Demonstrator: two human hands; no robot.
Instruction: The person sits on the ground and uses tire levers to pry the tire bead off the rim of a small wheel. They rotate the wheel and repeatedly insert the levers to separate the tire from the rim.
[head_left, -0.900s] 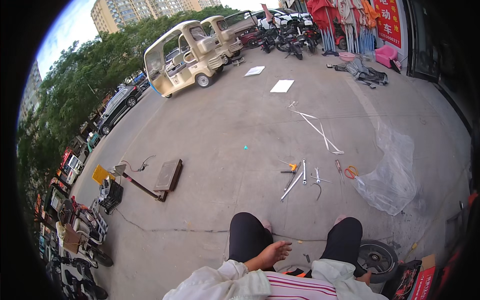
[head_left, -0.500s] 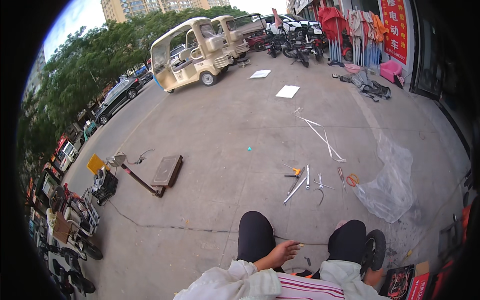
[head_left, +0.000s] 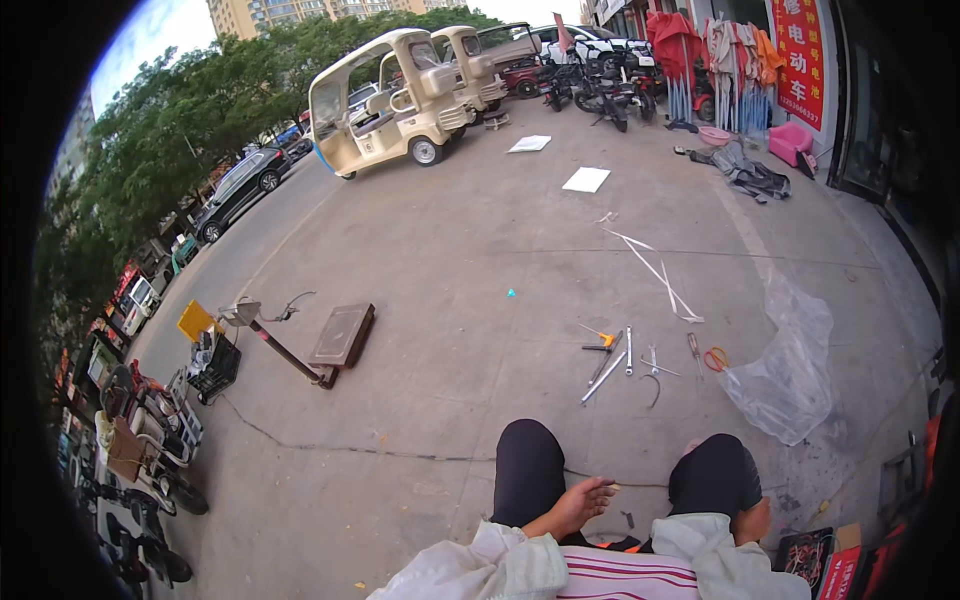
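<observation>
My left hand [head_left: 582, 505] hangs between my knees, palm inward, its fingers stretched out and slightly bent. Something small and pale shows at its fingertips; I cannot make out whether it is held. My right hand [head_left: 752, 521] is beside my right knee, its fingers hidden. On the ground beyond my knees lie an orange-and-black handled tool [head_left: 603, 341], a long wrench [head_left: 604, 378], another wrench [head_left: 629, 351], a small spanner [head_left: 654, 361], a curved thin piece [head_left: 656, 393], a screwdriver [head_left: 694, 345] and orange-handled scissors [head_left: 716, 359].
Clear plastic sheeting [head_left: 785, 375] lies to the right, white strapping [head_left: 655, 270] farther off. A platform scale [head_left: 343, 336] stands left. A cable [head_left: 350, 451] crosses the ground. An open box [head_left: 842, 568] sits near right. Beige three-wheelers [head_left: 395, 100] are parked ahead.
The black-tyred wheel that was by my right hand no longer shows. My right hand has come up closer to my right knee. The view has shifted slightly; my left hand keeps its pose.
</observation>
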